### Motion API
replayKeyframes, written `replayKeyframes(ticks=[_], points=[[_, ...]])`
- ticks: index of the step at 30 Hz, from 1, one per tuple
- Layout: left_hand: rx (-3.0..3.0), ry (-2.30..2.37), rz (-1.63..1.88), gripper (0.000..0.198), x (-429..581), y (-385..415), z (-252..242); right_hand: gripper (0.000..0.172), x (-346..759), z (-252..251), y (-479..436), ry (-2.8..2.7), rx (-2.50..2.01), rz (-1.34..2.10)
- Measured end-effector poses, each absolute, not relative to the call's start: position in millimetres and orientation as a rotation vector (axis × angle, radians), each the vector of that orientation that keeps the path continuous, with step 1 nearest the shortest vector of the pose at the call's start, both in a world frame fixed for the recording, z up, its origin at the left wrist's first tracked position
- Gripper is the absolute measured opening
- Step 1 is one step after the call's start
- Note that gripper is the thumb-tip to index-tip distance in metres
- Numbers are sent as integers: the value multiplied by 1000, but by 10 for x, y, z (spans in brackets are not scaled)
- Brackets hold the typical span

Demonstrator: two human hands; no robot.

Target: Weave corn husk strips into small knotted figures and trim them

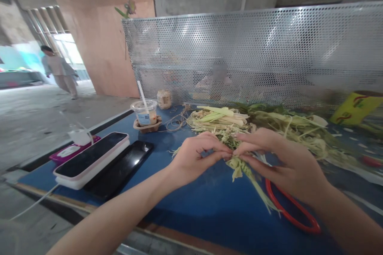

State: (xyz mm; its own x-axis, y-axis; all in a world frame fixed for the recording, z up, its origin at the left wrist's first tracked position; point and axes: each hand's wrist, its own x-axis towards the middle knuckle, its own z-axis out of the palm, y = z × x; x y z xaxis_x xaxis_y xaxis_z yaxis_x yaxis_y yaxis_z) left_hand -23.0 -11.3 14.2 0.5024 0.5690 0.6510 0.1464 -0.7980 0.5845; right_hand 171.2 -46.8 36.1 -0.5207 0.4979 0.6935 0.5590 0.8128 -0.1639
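My left hand and my right hand meet over the blue table, thumbs and fingers pinched together. Between them is a pale green, twisted piece of corn husk, its loose strands trailing down to the right. The fingertips hide the exact spot where it is gripped. Just beyond the hands lies a pile of cut husk strips. Red-handled scissors rest under and beside my right hand, their blades mostly covered.
More dried husks spread at the right, near a yellow box. At the left are a phone in a pale case, a black tray-like slab and a drink cup. A perforated metal screen closes the back. A person walks far left.
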Motion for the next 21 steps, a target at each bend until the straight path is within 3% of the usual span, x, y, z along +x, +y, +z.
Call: replayKeyframes(ticks=[9, 21], points=[[2222, 525, 1261, 8, -206, -142, 167, 26, 1633, 304, -430, -1950, -776, 457], [2183, 528, 1135, 9, -209, -156, 189, 31, 1745, 330, -434, -2148, -830, 519]])
